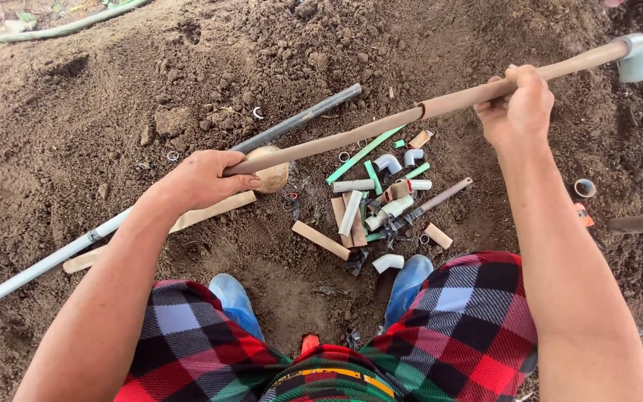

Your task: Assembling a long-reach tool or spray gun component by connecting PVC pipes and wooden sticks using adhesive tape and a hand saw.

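Brown pipe point(411, 115) lies across above the scattered pipe offcuts point(381, 205), clamped by my left hand point(202, 179) and right hand point(519, 104); its grey elbow point(636, 56) may slip off if I twist.

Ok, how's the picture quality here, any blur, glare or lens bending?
Head view: soft, even daylight, no glare and only faint shadows; the left hand, right hand and long tan pipe look sharp, as do the pipe offcuts on the soil; wide-angle distortion stretches the forearms and bows the edges.

Left hand point(201, 179) and right hand point(519, 104) both clenched.
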